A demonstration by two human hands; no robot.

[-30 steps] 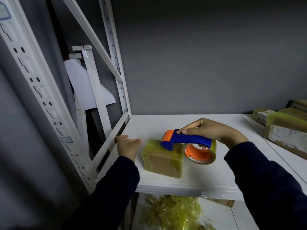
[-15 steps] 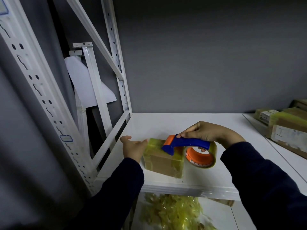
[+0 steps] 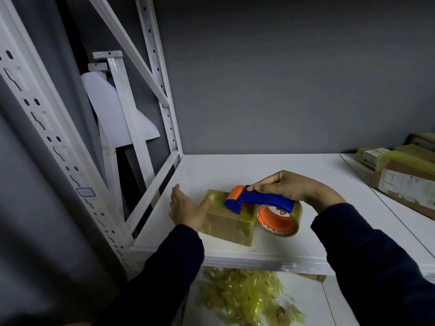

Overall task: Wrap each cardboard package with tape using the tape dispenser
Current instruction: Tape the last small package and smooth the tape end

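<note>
Since a second ago the left hand (image 3: 186, 209) has closed the gap to the cardboard package (image 3: 226, 224), and the tape dispenser (image 3: 261, 200) has slid left so that its orange-and-blue nose sits on the package's top face.

A white metal rack frame (image 3: 47, 128) with slotted uprights rises on the left, against a grey wall (image 3: 282, 78). The white shelf (image 3: 235, 170) runs from that frame to the right edge of view. At its far right, well apart from the work, lies a stack of taped packages (image 3: 404, 175), some with white labels. Below the shelf's front edge lies a heap of crumpled yellowish tape scraps (image 3: 247, 300).

The cardboard package lies flat near the shelf's front edge, left of centre — glossy yellowish tape covers its top and ends. The tape roll (image 3: 279, 222), on an orange core, hangs just beside the package's right end.

The right hand (image 3: 287, 187) curls round the dispenser's blue handle from above. The left hand presses flat against the package's left end — its thumb lies on the top face.
</note>
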